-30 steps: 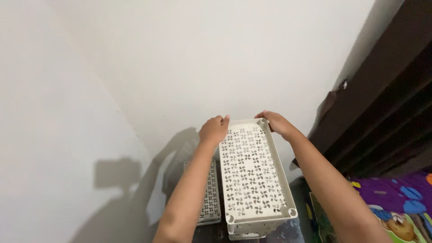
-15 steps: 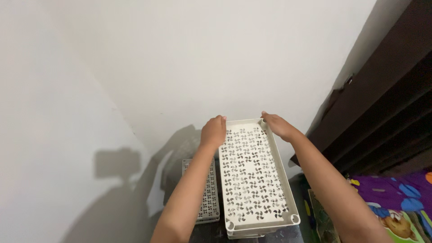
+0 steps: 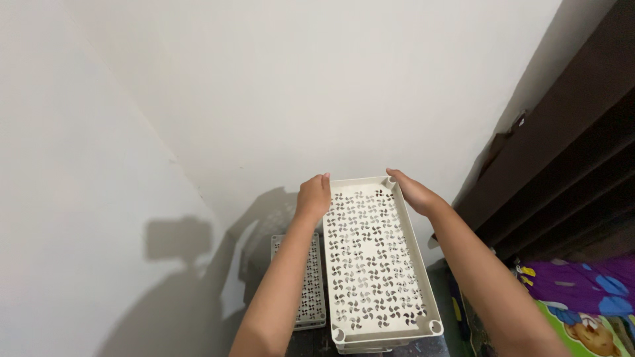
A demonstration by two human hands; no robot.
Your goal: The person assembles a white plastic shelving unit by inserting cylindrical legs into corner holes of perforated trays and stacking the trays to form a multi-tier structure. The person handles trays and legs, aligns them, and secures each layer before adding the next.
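Observation:
I hold a long cream plastic shelf tray (image 3: 374,264) with a pinwheel cut-out pattern and round sockets at its corners. My left hand (image 3: 314,197) grips its far left corner and my right hand (image 3: 413,193) grips its far right corner. The tray is level, lengthwise away from me, close to the white wall. Just under its near end the edge of another cream tray (image 3: 360,346) shows. A similar perforated tray (image 3: 309,284) lies lower down to the left, partly hidden by my left forearm.
White walls meet in a corner ahead and to the left, with my shadow cast on them. A dark brown wooden shelf unit (image 3: 569,165) stands on the right. Colourful purple and green cloth (image 3: 575,297) lies at the lower right.
The tray has shifted slightly toward me and lower in view, with both hands still on its far corners. The piece beneath it is now less visible.

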